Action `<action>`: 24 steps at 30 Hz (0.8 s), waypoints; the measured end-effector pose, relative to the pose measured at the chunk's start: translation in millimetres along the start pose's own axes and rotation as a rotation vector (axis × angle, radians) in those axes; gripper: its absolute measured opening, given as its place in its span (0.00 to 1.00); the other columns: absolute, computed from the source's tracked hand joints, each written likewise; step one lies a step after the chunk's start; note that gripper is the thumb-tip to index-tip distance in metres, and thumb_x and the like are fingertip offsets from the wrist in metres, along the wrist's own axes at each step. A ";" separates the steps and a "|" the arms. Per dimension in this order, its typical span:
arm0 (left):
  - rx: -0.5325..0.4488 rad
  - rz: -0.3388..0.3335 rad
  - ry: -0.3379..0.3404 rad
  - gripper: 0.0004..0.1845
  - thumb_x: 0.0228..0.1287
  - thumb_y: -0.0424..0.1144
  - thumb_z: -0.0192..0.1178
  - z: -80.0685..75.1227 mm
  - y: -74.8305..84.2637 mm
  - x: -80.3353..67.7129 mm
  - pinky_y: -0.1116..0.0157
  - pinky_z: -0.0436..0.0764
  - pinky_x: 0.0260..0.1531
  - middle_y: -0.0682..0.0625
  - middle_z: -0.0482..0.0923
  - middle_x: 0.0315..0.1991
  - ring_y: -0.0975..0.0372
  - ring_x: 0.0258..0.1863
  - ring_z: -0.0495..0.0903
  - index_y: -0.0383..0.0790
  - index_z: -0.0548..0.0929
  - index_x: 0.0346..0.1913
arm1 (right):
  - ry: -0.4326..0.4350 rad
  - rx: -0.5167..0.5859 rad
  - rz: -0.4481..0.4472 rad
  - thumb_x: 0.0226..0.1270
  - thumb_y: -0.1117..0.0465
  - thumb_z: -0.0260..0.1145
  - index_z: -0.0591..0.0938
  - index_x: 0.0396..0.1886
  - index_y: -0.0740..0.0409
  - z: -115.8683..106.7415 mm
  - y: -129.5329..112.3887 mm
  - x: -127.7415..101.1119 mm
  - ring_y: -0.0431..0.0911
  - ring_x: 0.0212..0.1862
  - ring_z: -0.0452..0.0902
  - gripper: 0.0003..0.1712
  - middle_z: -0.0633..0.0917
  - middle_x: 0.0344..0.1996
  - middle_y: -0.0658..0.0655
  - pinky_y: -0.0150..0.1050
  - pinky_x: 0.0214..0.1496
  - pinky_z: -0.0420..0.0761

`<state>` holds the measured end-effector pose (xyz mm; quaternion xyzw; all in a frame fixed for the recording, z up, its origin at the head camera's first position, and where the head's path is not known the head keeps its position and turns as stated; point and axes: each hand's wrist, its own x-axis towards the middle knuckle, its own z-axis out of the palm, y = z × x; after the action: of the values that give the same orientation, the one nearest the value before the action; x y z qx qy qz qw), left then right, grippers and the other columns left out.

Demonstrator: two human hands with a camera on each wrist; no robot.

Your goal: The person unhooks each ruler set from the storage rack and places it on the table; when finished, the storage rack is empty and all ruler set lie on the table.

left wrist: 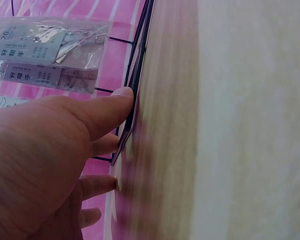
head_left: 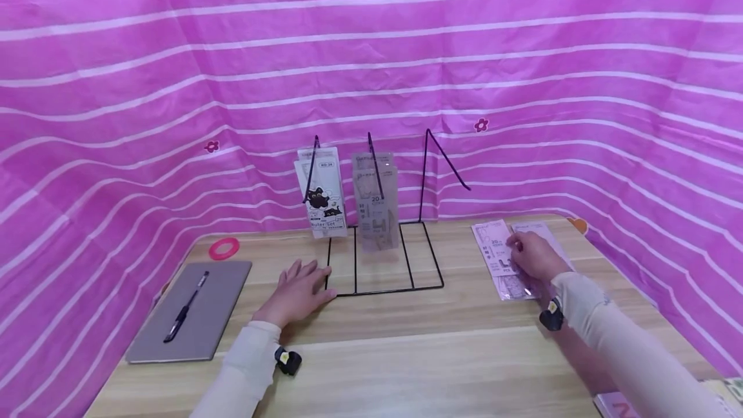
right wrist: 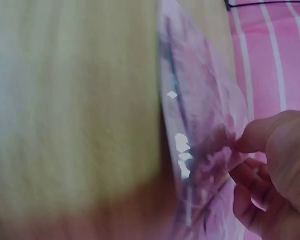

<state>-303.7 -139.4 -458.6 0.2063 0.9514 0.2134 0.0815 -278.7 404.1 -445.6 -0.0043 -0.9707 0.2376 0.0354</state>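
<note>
My left hand (head_left: 297, 292) rests at the front left corner of a black wire display rack (head_left: 387, 291), fingers spread. Its thumb (left wrist: 122, 95) touches the base wire in the left wrist view. At the right of the table, my right hand (head_left: 536, 258) pinches the edge of a clear ruler-set packet (head_left: 490, 240) between thumb and fingers. Under and beside it lie more such packets (head_left: 540, 229). From the rack's left hook hang white ruler-set packets (head_left: 327, 176) with a black cartoon print. Greyish clear ruler packets (head_left: 368, 231) hang from the middle hook. The right hook (head_left: 447, 159) carries nothing.
A grey notebook (head_left: 148, 315) with a black pen (head_left: 186, 308) on it lies at the left. Behind it is a pink ring (head_left: 224, 249). Part of a printed item (head_left: 616, 405) shows at the lower right edge. A pink striped curtain (head_left: 371, 50) surrounds the table.
</note>
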 end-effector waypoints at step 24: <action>0.007 0.015 0.010 0.35 0.76 0.60 0.58 1.4 -0.7 -1.7 0.34 0.43 0.82 0.35 0.57 0.83 0.32 0.84 0.43 0.47 0.71 0.78 | 0.234 0.167 -0.119 0.75 0.65 0.64 0.84 0.55 0.63 7.2 -81.3 -37.2 0.51 0.44 0.82 0.13 0.86 0.50 0.65 0.36 0.43 0.81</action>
<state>-302.1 -140.2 -460.1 0.2129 0.9510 0.2116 0.0743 -241.4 327.8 -416.9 0.0286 -0.9354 0.3128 0.1627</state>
